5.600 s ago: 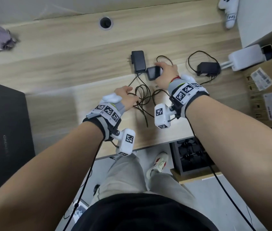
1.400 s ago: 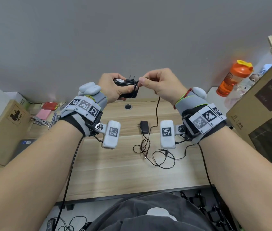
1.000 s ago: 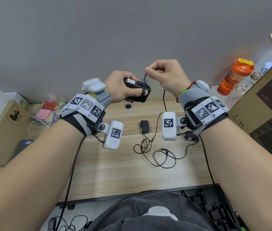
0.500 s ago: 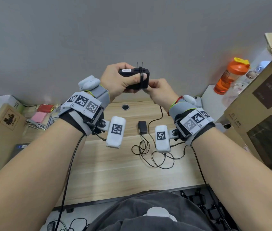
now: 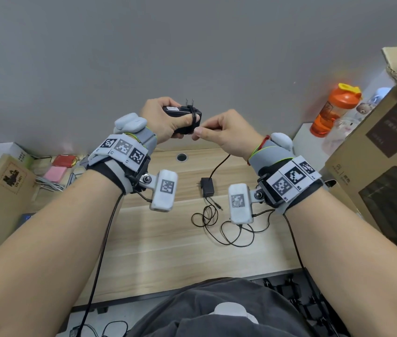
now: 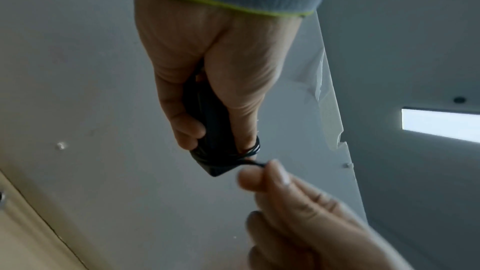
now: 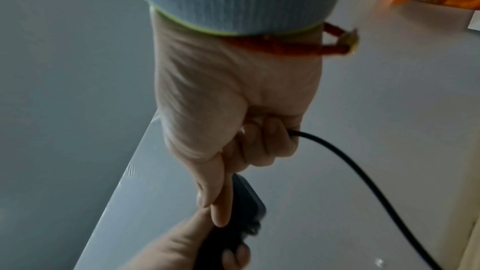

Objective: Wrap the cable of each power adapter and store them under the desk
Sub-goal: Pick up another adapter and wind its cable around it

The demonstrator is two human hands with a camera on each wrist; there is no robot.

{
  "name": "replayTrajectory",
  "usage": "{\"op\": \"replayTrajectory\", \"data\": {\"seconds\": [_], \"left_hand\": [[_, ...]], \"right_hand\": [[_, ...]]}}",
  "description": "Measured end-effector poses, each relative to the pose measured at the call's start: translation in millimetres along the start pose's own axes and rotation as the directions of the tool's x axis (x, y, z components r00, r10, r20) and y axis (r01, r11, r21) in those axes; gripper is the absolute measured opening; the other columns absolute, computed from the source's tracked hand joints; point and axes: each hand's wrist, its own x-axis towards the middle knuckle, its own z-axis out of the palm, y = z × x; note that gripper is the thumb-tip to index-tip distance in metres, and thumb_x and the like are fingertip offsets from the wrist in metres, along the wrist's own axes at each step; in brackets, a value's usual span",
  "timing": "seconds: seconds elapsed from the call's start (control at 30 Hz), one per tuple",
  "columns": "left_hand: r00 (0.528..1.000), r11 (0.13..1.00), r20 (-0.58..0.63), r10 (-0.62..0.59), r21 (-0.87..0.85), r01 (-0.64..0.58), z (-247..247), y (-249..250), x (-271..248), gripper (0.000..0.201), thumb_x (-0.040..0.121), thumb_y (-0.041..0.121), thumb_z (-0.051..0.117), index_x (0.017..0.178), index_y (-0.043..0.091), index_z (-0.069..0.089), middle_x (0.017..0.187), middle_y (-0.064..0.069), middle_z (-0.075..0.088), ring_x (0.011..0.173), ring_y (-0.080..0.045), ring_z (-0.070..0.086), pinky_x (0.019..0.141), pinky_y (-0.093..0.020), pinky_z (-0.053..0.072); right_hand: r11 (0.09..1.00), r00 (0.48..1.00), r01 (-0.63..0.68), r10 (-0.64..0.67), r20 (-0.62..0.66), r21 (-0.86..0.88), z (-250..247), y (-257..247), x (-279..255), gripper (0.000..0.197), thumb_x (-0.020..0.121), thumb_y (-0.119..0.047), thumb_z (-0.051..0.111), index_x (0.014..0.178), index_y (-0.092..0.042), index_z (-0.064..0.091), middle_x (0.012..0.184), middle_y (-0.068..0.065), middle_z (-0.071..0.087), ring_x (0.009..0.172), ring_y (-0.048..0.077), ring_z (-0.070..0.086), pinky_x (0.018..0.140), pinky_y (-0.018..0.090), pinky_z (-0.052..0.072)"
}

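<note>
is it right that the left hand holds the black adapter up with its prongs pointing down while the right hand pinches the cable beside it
Not quite: the prongs point up, not down, as the head view shows. The rest holds: the left hand grips the black adapter raised above the desk, and the right hand pinches its cable just beside it.

Even, soft indoor light filled the head view, with wide-angle bending at its edges. Both wrist views were dimmer and bluish; a bright ceiling panel glowed, and the nearest fingers blurred.
</note>
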Motion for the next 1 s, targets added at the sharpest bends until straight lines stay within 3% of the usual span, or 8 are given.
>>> {"op": "replayTrajectory", "data": {"seconds": [0.1, 0.17, 0.23, 0.33, 0.6, 0.7, 0.9, 1.0], "left_hand": [[0.999, 0.997, 0.046, -0.013, 0.072, 0.009, 0, -6, -1, 0.031, 0.069, 0.021, 0.090, 0.079, 0.014, 0.062, 0.091, -0.021, 0.072, 0.070, -0.033, 0.072, 0.066, -0.042, 0.061], [0.997, 0.995, 0.081, -0.017, 0.104, 0.008, 1, -8, -4, 0.030, 0.068, 0.022, 0.090, 0.079, 0.016, 0.064, 0.085, -0.015, 0.072, 0.072, -0.030, 0.072, 0.066, -0.042, 0.062], [0.992, 0.991, 0.122, -0.014, 0.133, -0.002, 3, -9, -7, 0.029, 0.067, 0.022, 0.090, 0.078, 0.017, 0.064, 0.078, -0.008, 0.069, 0.071, -0.028, 0.071, 0.067, -0.044, 0.062], [0.983, 0.990, 0.186, -0.013, 0.143, -0.014, 5, -7, -11, 0.028, 0.067, 0.020, 0.090, 0.079, 0.016, 0.064, 0.074, -0.007, 0.068, 0.068, -0.029, 0.071, 0.069, -0.050, 0.061], [0.961, 0.993, 0.268, 0.063, 0.081, -0.088, 7, 9, -20, 0.024, 0.073, 0.011, 0.085, 0.080, 0.013, 0.062, 0.075, -0.006, 0.064, 0.061, -0.017, 0.067, 0.058, -0.033, 0.059], [0.957, 0.994, 0.274, 0.096, 0.024, -0.107, 8, 15, -23, 0.022, 0.076, 0.006, 0.082, 0.081, 0.011, 0.062, 0.076, -0.009, 0.064, 0.059, -0.019, 0.067, 0.055, -0.030, 0.058], [0.967, 0.988, 0.224, 0.121, -0.123, -0.095, 8, 23, -25, 0.023, 0.077, 0.014, 0.082, 0.085, 0.008, 0.062, 0.076, -0.015, 0.068, 0.056, -0.022, 0.066, 0.057, -0.030, 0.056], [0.985, 0.979, 0.146, 0.089, -0.193, -0.059, 8, 24, -21, 0.025, 0.077, 0.017, 0.083, 0.083, 0.008, 0.060, 0.073, -0.017, 0.068, 0.053, -0.026, 0.064, 0.053, -0.029, 0.052]], "right_hand": [[1.000, 1.000, 0.005, -0.006, -0.027, -0.013, -9, -6, 2, 0.020, 0.093, -0.024, 0.066, 0.086, -0.010, 0.078, 0.038, -0.012, 0.036, 0.041, 0.005, 0.031, 0.049, 0.015, 0.025], [1.000, 0.999, 0.012, -0.013, -0.045, -0.022, -13, -9, 4, 0.018, 0.092, -0.024, 0.067, 0.082, -0.013, 0.077, 0.041, -0.014, 0.049, 0.045, -0.001, 0.042, 0.056, 0.017, 0.036], [1.000, 0.996, 0.025, -0.025, -0.084, -0.002, -15, -6, 8, 0.015, 0.090, -0.029, 0.069, 0.078, -0.023, 0.075, 0.061, -0.003, 0.070, 0.061, -0.001, 0.053, 0.071, 0.032, 0.051], [0.999, 0.993, 0.033, -0.029, -0.118, 0.031, -18, -1, 12, 0.015, 0.088, -0.033, 0.070, 0.075, -0.027, 0.073, 0.083, 0.014, 0.075, 0.076, 0.013, 0.062, 0.090, 0.044, 0.052], [0.975, 0.981, 0.061, -0.018, -0.195, 0.215, -19, 9, 17, 0.015, 0.088, -0.018, 0.072, 0.075, -0.019, 0.067, 0.071, 0.009, 0.060, 0.069, 0.016, 0.050, 0.071, 0.026, 0.042], [0.971, 0.985, 0.042, -0.001, -0.170, 0.236, -17, 6, 14, 0.019, 0.095, -0.011, 0.063, 0.076, -0.013, 0.064, 0.053, -0.015, 0.058, 0.049, -0.003, 0.047, 0.056, 0.008, 0.038], [0.977, 0.990, -0.044, 0.071, -0.124, 0.208, -6, 12, 10, 0.023, 0.099, -0.012, 0.054, 0.090, 0.006, 0.065, 0.041, -0.019, 0.045, 0.040, -0.003, 0.038, 0.045, 0.009, 0.030], [0.978, 0.991, -0.084, 0.102, -0.083, 0.191, 4, 17, 9, 0.030, 0.098, -0.024, 0.057, 0.079, -0.001, 0.061, 0.045, -0.016, 0.036, 0.042, 0.001, 0.028, 0.047, 0.014, 0.024]]}}
